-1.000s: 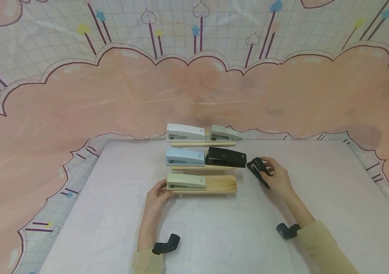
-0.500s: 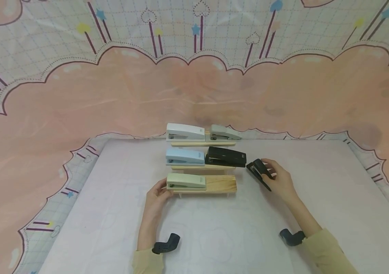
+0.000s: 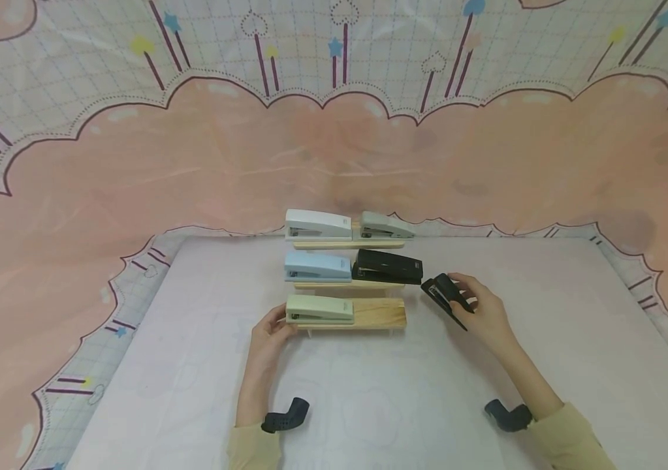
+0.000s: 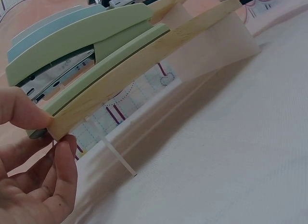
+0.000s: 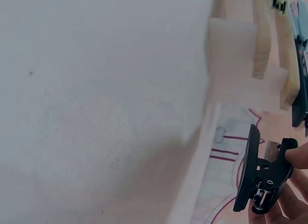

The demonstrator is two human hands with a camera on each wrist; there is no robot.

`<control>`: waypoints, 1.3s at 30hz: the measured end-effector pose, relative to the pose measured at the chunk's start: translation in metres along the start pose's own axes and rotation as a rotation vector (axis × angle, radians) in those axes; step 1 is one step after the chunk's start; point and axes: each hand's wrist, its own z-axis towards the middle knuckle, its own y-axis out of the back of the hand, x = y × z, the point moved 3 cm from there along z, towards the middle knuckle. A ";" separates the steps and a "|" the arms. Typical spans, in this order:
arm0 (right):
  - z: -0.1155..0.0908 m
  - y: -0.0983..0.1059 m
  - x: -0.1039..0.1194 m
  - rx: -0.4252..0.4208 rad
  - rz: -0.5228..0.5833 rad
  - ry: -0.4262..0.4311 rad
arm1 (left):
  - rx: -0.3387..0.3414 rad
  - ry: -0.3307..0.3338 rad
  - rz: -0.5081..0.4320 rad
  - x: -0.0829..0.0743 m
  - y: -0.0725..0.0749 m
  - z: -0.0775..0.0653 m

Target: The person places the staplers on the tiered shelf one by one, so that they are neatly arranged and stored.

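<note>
My left hand [image 3: 268,338] pinches the left end of the front wooden shelf [image 3: 381,312]. In the left wrist view, the thumb lies at the board's corner and the fingers are under it. A light green stapler [image 3: 320,308] sits on that shelf's left half, its base close to the thumb. My right hand [image 3: 486,316] grips a black stapler [image 3: 444,298], held tilted right of the rack. From the right wrist view, thumb and fingers hold this stapler [image 5: 271,178] by its top arm, with its flat base turned away from the palm.
Behind, a blue stapler [image 3: 317,267] and a larger black stapler [image 3: 388,266] share the middle shelf. A white stapler [image 3: 318,224] and a grey-green stapler [image 3: 385,226] stand on the back shelf. Bare wood shows on the front shelf's right half. White cloth [image 3: 363,398] covers the table.
My right hand and forearm have shifted slightly right and toward me, and the held black stapler has turned a little. My left hand stays at the shelf end.
</note>
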 end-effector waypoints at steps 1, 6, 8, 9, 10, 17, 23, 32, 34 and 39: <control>-0.001 0.001 0.002 -0.004 0.002 0.005 | 0.001 -0.001 0.004 0.000 0.000 0.000; -0.005 0.004 0.009 -0.013 -0.007 0.029 | 0.001 0.002 -0.005 0.000 0.000 0.001; -0.007 0.005 0.012 -0.011 -0.009 0.034 | 0.000 0.005 -0.005 0.000 0.000 0.002; -0.008 0.006 0.014 -0.010 -0.009 0.038 | 0.000 0.006 -0.002 0.000 0.000 0.002; -0.008 0.006 0.016 -0.011 -0.010 0.042 | -0.001 0.008 0.000 0.000 0.000 0.002; -0.015 0.009 0.026 -0.042 0.013 0.074 | -0.016 0.003 0.010 0.003 0.001 0.003; -0.019 0.010 0.033 -0.060 0.012 0.100 | -0.015 0.003 0.007 0.001 0.000 0.002; -0.025 0.009 0.046 -0.058 -0.010 0.166 | -0.009 -0.009 0.010 0.002 0.000 0.002; -0.026 0.008 0.048 -0.060 -0.011 0.182 | -0.011 -0.033 0.007 0.003 0.000 0.002; -0.026 0.004 0.054 -0.046 0.003 0.211 | -0.017 -0.080 -0.001 0.004 0.000 0.001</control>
